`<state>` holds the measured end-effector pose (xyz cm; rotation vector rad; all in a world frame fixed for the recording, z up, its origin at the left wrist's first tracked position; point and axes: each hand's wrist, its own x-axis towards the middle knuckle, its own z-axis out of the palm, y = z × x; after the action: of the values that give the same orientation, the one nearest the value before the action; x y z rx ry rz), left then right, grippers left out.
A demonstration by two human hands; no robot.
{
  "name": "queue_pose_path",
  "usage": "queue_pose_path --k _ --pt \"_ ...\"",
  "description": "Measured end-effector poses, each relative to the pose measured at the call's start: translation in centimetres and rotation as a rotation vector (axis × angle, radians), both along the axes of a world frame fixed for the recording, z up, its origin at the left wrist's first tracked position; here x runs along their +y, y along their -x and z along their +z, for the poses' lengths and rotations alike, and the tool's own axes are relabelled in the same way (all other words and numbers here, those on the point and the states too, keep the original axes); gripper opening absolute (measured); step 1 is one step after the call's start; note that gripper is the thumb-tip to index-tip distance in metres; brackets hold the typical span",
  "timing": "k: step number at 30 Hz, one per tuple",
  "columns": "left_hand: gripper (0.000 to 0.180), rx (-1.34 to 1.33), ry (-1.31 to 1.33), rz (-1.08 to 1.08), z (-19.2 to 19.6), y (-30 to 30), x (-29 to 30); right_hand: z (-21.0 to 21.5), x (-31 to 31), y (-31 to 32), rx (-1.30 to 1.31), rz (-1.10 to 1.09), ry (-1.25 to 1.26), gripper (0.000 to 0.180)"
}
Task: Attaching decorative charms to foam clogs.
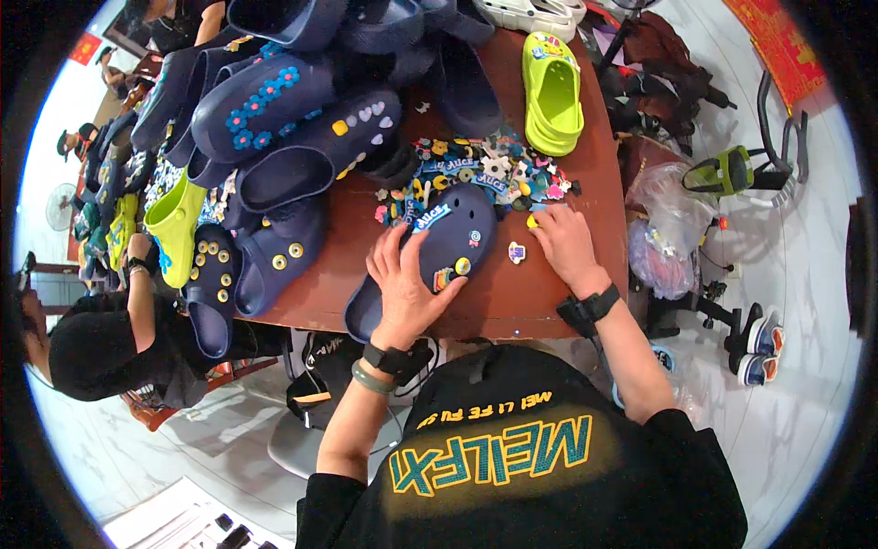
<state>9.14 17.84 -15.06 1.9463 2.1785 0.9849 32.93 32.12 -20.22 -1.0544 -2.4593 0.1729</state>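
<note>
A navy clog (448, 240) lies before me with its toe pointing away. On its upper sit a blue-and-white lettered charm (433, 217), a small swirl charm (475, 238) and a yellow round charm (462, 266) beside a rainbow-coloured one. My left hand (402, 279) grips the clog, thumb and fingers spanning its upper; my palm hides part of the shoe. To the right, my right hand (567, 245) has its fingertips pinched on a small yellow charm (533, 221) at the edge of the charm pile (498, 169). A purple-and-white charm (517, 252) lies loose between the clog and my right hand.
Navy clogs (283, 174) are heaped at the left, several with flower, heart or eye-like charms. Lime clogs stand at the far right (553, 96) and left (176, 224). White clogs (530, 14) sit at the back. Another person (119, 339) works at the left.
</note>
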Motion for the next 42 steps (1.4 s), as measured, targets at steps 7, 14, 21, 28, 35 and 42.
queue_pose_path --k 7,14,21,28,35,42 --pt "0.072 -0.001 -0.018 0.019 -0.2 0.3 1.0 2.0 0.3 4.5 0.476 -0.044 0.414 0.015" --pt "0.07 -0.044 -0.061 0.021 1.2 0.8 0.9 3.0 1.7 9.7 0.387 0.137 0.353 0.02" --pt "0.06 -0.056 -0.059 0.001 -1.1 0.0 -0.7 1.5 0.9 7.4 0.381 0.12 0.57 0.018" --pt "0.061 -0.036 -0.061 0.009 -0.5 0.4 -0.8 2.9 0.1 8.9 0.418 0.109 0.359 0.01" --pt "0.057 -0.109 -0.079 -0.012 -0.6 1.0 0.0 3.1 2.0 8.0 0.374 0.315 0.307 0.009" --pt "0.056 -0.141 -0.058 -0.038 -0.5 0.8 -0.3 3.9 6.6 8.7 -0.125 0.268 0.612 0.048"
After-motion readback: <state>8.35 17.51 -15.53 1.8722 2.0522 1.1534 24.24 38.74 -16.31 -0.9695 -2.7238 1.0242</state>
